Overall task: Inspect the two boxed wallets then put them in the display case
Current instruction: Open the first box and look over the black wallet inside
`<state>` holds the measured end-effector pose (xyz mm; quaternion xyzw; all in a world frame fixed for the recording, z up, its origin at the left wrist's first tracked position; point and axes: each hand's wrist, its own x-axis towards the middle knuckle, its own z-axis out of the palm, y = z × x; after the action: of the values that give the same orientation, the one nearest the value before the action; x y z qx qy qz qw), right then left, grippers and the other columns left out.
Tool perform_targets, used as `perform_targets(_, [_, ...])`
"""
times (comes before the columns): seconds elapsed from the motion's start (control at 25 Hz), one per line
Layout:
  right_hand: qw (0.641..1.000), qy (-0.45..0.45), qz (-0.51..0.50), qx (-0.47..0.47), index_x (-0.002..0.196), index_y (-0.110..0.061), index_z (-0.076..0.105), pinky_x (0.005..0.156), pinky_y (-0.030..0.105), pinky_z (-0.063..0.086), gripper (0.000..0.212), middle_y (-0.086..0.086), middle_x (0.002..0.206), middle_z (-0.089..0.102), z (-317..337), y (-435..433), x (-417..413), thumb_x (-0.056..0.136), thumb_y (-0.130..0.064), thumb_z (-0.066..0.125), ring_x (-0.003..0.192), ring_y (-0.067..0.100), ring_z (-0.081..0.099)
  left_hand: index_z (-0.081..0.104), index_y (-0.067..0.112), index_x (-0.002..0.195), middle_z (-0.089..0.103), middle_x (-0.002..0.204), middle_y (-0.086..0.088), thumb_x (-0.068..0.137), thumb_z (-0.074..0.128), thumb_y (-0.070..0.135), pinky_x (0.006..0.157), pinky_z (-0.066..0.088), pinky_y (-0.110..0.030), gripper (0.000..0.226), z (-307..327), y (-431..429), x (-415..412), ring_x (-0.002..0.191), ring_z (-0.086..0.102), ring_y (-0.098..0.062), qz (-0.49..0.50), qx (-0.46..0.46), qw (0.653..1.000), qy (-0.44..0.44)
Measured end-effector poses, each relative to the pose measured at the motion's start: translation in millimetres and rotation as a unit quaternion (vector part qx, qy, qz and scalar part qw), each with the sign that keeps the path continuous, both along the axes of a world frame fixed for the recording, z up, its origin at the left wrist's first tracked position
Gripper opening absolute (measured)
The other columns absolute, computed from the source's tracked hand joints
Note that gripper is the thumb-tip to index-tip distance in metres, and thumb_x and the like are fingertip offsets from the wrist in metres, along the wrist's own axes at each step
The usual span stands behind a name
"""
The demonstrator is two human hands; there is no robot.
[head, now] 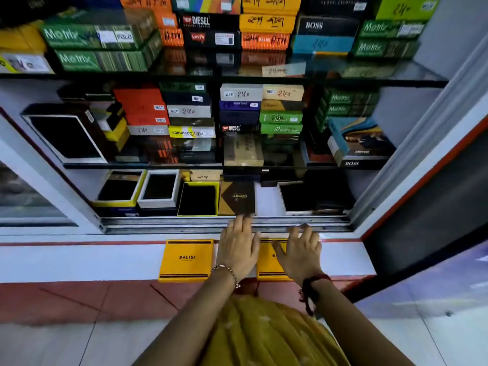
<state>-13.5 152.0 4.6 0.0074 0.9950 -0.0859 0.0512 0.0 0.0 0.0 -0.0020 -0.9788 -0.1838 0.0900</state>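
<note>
Two closed yellow wallet boxes marked BALISI lie flat on the white ledge in front of the open display case. The left box [187, 261] is uncovered. My right hand [299, 251] lies spread over the right box [268, 265] and hides most of it. My left hand [239, 247] rests flat on the ledge between the two boxes, its fingertips at the case's metal sliding track [184, 223]. Neither hand grips anything. The case's bottom shelf [266, 200] shows a bare white patch just beyond my fingers.
The bottom shelf holds open boxed wallets, among them a yellow-rimmed one [198, 198], and a brown box [237, 198]. Glass shelves above carry stacked wallet boxes. A slid-aside glass door [34, 180] stands at the left, a wall panel [422, 159] at the right.
</note>
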Motion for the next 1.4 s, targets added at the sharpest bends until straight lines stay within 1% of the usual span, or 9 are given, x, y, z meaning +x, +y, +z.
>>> perform_targets(0.16, [0.986,-0.155,-0.058,-0.022,0.149,-0.009,0.025,0.108,0.049,0.041,0.096,0.019,0.152,0.030,-24.1,-6.1,9.7,0.084,-0.076,0.046,0.137,0.040,0.035,0.056,0.012,0.126,0.065,0.125,-0.012,0.102,0.034,0.031,0.099,0.048,-0.037,0.038,-36.1,2.2,6.9,0.118,0.059,-0.027,0.055,0.156,0.970,-0.179])
perform_targets(0.44, [0.985,-0.164,-0.047,-0.030,0.151,-0.009,0.013,0.108,0.052,0.042,0.127,0.020,0.155,0.020,-38.4,-10.4,11.3,0.061,-0.083,0.064,0.138,0.043,0.033,0.063,0.008,0.118,0.066,0.121,-0.017,0.104,0.027,0.029,0.088,0.043,-0.027,0.044,-50.5,6.4,0.0,0.112,0.060,-0.032,0.115,0.363,0.877,-0.293])
perform_targets(0.68, [0.960,-0.151,-0.064,-0.227,0.140,-0.018,0.026,0.105,0.051,0.042,0.116,0.011,0.139,0.033,-42.8,9.1,11.9,0.051,-0.073,0.077,0.130,0.039,0.034,0.052,0.018,0.131,0.062,0.127,-0.016,0.104,0.030,0.033,0.071,0.055,-0.032,0.038,-48.2,8.7,3.4,0.105,0.063,-0.034,0.173,0.583,0.716,-0.343])
perform_targets(0.8, [0.936,-0.143,-0.074,-0.313,0.139,-0.023,0.031,0.102,0.043,0.042,0.105,0.006,0.131,0.037,-43.2,12.4,17.5,0.057,-0.066,0.081,0.125,0.030,0.034,0.062,0.022,0.111,0.071,0.106,-0.008,0.101,0.035,0.044,0.081,0.057,-0.041,0.036,-48.7,13.9,9.7,0.096,0.066,-0.025,0.174,0.674,0.610,-0.379])
perform_targets(0.88, [0.927,-0.143,-0.064,-0.342,0.140,-0.024,0.032,0.102,0.042,0.043,0.100,0.003,0.129,0.039,-43.1,16.5,19.7,0.061,-0.063,0.079,0.121,0.025,0.036,0.065,0.021,0.106,0.076,0.099,-0.006,0.100,0.035,0.049,0.088,0.057,-0.047,0.042,-53.1,17.1,12.2,0.096,0.069,-0.026,0.177,0.699,0.582,-0.376])
perform_targets(1.0, [0.852,-0.146,-0.072,-0.497,0.136,-0.028,0.037,0.098,0.039,0.051,0.070,0.008,0.140,0.046,-46.0,32.2,24.1,0.081,-0.061,0.063,0.123,0.023,0.052,0.058,0.017,0.125,0.069,0.119,-0.014,0.100,0.037,0.048,0.093,0.054,-0.056,0.045,-52.8,16.1,13.0,0.112,0.065,-0.034,0.186,0.712,0.589,-0.335])
perform_targets(1.2, [0.626,-0.104,-0.256,-0.730,0.127,-0.022,0.053,0.080,0.046,0.061,0.047,0.014,0.123,0.061,-52.8,58.3,35.1,0.097,-0.053,0.034,0.105,0.034,0.065,0.055,0.019,0.126,0.063,0.126,-0.017,0.098,0.047,0.042,0.059,0.062,-0.044,0.037,-51.4,4.4,13.0,0.109,0.063,-0.039,0.233,0.727,0.584,-0.277])
perform_targets(1.32, [0.629,-0.075,-0.297,-0.715,0.129,-0.012,0.048,0.075,0.042,0.063,0.029,0.015,0.123,0.057,-57.9,61.2,41.0,0.107,-0.027,0.038,0.098,0.034,0.069,0.050,0.025,0.123,0.060,0.122,-0.011,0.099,0.045,0.039,0.061,0.063,-0.045,0.028,-50.2,6.5,15.3,0.106,0.062,-0.036,0.218,0.716,0.609,-0.264])
perform_targets(1.4, [0.645,-0.070,-0.314,-0.693,0.129,-0.014,0.044,0.086,0.050,0.060,0.023,0.015,0.124,0.054,-60.5,58.8,42.2,0.107,-0.022,0.042,0.103,0.039,0.067,0.041,0.023,0.132,0.054,0.124,-0.007,0.102,0.038,0.033,0.081,0.059,-0.047,0.031,-52.4,8.2,14.5,0.115,0.056,-0.035,0.196,0.621,0.717,-0.248])
